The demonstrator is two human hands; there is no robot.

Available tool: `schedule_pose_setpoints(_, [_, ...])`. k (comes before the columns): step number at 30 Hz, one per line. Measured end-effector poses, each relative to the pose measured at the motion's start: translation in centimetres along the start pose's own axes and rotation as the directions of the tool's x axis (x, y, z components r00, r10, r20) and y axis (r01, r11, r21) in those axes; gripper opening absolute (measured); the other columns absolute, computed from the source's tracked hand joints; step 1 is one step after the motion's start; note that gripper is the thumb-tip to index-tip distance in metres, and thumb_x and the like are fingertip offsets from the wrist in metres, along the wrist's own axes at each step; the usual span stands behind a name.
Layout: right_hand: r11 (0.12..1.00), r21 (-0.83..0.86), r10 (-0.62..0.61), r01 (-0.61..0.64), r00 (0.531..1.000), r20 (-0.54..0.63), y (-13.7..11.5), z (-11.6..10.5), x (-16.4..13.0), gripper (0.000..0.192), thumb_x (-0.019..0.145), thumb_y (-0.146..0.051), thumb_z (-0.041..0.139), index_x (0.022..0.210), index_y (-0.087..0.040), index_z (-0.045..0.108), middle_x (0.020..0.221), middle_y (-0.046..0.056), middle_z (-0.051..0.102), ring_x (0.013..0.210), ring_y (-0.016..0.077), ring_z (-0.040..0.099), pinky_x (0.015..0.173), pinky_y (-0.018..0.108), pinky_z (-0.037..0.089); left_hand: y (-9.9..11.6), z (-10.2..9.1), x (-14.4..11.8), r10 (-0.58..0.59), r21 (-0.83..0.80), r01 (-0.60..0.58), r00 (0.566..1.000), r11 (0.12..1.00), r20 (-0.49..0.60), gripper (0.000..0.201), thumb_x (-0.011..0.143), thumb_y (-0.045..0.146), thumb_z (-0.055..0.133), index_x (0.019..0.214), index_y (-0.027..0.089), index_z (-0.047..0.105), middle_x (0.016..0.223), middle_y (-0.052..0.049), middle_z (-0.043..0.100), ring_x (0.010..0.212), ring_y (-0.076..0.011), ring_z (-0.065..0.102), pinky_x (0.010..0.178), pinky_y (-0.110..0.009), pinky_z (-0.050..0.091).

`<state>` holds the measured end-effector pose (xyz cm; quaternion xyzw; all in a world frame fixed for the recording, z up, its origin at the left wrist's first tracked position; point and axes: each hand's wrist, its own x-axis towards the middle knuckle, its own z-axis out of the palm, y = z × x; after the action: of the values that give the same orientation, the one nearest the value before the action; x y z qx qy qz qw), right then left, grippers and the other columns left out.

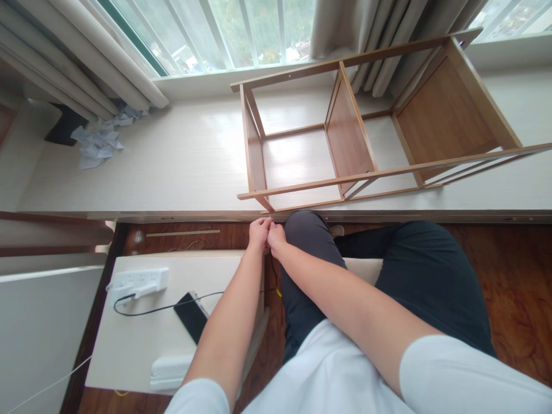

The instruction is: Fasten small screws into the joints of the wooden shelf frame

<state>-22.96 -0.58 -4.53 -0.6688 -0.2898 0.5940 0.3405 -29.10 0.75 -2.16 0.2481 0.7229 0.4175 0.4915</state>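
My left hand and my right hand meet just in front of the window ledge's front edge, beside my knee. Both are closed, fingertips pinched close together. A tiny pale tip shows above the fingers, too small to name. Just beyond them, a brown wooden shelf frame lies on its side on the ledge, its near left corner closest to my hands. Neither hand touches the frame as far as I can see.
Crumpled white papers lie at the ledge's left end. Left of my arms, a small white table carries a power strip, a phone with a black cable and a white object. Curtains hang by the window.
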Motion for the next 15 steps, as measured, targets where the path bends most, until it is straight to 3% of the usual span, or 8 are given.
schedule_pose_setpoints(5, [0.992, -0.03, 0.122, -0.126, 0.988, -0.099, -1.4, -0.3, -0.7, 0.014, 0.095, -0.033, 0.055, 0.088, -0.021, 0.056, 0.095, 0.013, 0.071, 0.088, 0.0261, 0.067, 0.075, 0.034, 0.051, -0.1, 0.1, 0.1, -0.031, -0.062, 0.032, 0.999, 0.998, 0.022, 0.034, 0.063, 0.043, 0.086, 0.077, 0.013, 0.079, 0.075, -0.009, 0.075, 0.074, -0.0204, 0.067, 0.074, -0.032, 0.052])
schedule_pose_setpoints(15, [0.992, 0.027, 0.127, -0.124, 0.98, -0.151, -2.5, -0.4, -1.3, 0.01, 0.09, -0.024, 0.06, 0.084, -0.022, 0.053, 0.082, 0.005, 0.068, 0.08, 0.021, 0.064, 0.074, 0.03, 0.048, 0.5, 0.4, -0.3, -0.087, -0.153, 0.093, 0.995, 0.984, 0.041, 0.033, 0.061, 0.04, 0.087, 0.073, 0.012, 0.076, 0.068, -0.006, 0.072, 0.068, -0.0179, 0.064, 0.072, -0.032, 0.053])
